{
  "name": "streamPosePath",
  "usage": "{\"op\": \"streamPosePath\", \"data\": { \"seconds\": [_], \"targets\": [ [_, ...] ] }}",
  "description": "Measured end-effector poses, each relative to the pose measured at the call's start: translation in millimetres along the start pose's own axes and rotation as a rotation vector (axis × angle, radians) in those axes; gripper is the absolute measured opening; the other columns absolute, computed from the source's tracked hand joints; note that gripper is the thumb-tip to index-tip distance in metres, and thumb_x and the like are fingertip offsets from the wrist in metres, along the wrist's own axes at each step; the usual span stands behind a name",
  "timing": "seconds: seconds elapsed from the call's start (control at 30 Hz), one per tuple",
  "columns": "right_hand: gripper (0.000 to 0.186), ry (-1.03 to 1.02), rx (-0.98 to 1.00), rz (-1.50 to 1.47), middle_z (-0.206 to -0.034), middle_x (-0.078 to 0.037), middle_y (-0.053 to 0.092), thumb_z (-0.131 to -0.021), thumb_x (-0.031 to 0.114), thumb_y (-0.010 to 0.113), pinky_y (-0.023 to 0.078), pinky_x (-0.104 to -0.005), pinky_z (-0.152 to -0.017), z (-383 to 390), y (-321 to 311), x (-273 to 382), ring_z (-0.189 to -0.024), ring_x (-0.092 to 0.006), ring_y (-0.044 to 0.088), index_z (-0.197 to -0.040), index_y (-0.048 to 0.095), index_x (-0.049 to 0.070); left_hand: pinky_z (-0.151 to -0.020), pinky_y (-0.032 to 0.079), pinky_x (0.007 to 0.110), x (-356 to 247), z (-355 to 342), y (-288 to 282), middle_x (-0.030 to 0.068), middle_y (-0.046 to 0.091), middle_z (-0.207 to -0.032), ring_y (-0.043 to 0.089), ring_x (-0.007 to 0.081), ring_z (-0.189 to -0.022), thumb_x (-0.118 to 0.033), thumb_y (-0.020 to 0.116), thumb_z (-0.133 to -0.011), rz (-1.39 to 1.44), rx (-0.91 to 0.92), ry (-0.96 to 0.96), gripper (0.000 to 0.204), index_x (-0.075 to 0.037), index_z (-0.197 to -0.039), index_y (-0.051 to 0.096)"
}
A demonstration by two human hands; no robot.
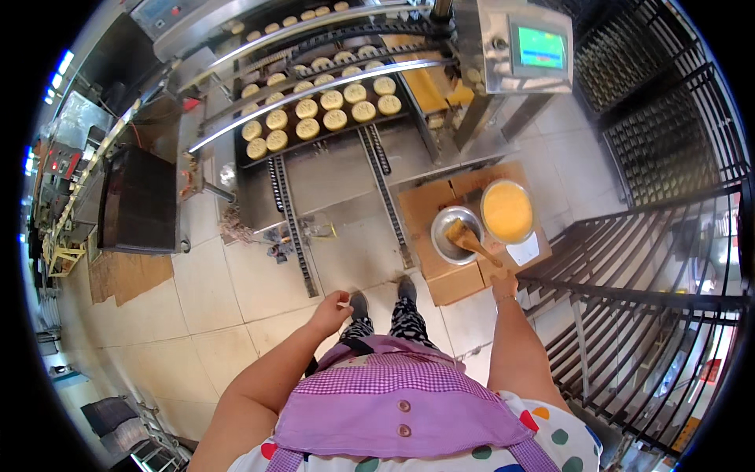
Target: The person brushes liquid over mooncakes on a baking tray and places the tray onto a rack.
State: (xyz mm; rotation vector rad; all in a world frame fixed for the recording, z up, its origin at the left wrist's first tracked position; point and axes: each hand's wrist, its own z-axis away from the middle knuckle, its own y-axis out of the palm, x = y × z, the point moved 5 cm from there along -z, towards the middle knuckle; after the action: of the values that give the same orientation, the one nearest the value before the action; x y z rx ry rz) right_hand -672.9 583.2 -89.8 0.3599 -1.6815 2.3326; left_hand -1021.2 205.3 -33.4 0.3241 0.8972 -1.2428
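Observation:
My left hand hangs in front of my body above the tiled floor, fingers loosely curled with nothing visible in them. My right hand is at the handle end of a wooden brush; whether it grips the handle is unclear. The brush's head rests inside a steel bowl. Beside that, a second bowl holds yellow liquid. Both bowls sit on a cardboard box, along with a white paper.
A conveyor machine carries trays of round pale pastries ahead, with a screen panel at upper right. Dark metal racks stand on my right. A black appliance and cardboard lie at left.

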Motion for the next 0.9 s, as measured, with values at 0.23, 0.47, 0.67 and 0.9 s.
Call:
{"op": "streamPosePath", "data": {
  "seconds": [0.23, 0.47, 0.67, 0.9],
  "targets": [
    [0.057, 0.241, -0.004, -0.379, -0.105, -0.018, 0.06, -0.073, 0.022, 0.072, 0.048, -0.0321, -0.083, -42.4, 37.2, -24.8, -0.096, -0.0268, 0.06, -0.119, 0.051, -0.005, -0.073, 0.048, 0.029, -27.4, -26.5, 14.9, 0.0085, 0.058, -0.106, 0.057, 0.0153, -0.082, -0.011, 0.06, -0.084, -0.005, -0.023, -0.044, 0.038, -0.002, -0.118, 0.047],
    [0.02, -0.077, 0.065, -0.82, -0.084, -0.005, 0.061, -0.076, 0.006, 0.069, 0.048, -0.0226, -0.067, -41.3, -1.2, 73.6, -0.072, -0.0108, 0.059, -0.094, 0.063, -0.002, -0.075, 0.048, 0.029, -49.3, -54.8, 40.8, 0.008, 0.058, -0.108, 0.057, 0.0155, -0.082, -0.011, 0.059, -0.084, -0.022, 0.005, -0.095, 0.038, -0.002, -0.119, 0.046],
    [0.022, -0.481, 0.167, -0.531, -0.098, -0.008, 0.058, -0.076, 0.003, 0.065, 0.049, -0.0284, -0.074, -34.2, 23.3, 154.9, -0.086, -0.0202, 0.059, -0.097, 0.065, 0.007, -0.078, 0.048, 0.03, -53.9, -71.3, 44.5, 0.0096, 0.058, -0.109, 0.058, 0.018, -0.087, -0.011, 0.06, -0.082, 0.014, -0.062, -0.093, 0.04, -0.002, -0.119, 0.048],
    [0.032, -0.353, 0.312, -0.354, -0.106, -0.012, 0.061, -0.08, 0.002, 0.057, 0.045, -0.0331, -0.087, -66.8, 75.0, 123.2, -0.098, -0.0299, 0.058, -0.111, 0.061, 0.01, -0.074, 0.043, 0.028, -50.4, -101.1, 31.1, 0.0054, 0.053, -0.114, 0.057, 0.0149, -0.091, -0.012, 0.06, -0.081, 0.206, -0.172, -0.227, 0.04, -0.008, -0.118, 0.049]
  ]
}}
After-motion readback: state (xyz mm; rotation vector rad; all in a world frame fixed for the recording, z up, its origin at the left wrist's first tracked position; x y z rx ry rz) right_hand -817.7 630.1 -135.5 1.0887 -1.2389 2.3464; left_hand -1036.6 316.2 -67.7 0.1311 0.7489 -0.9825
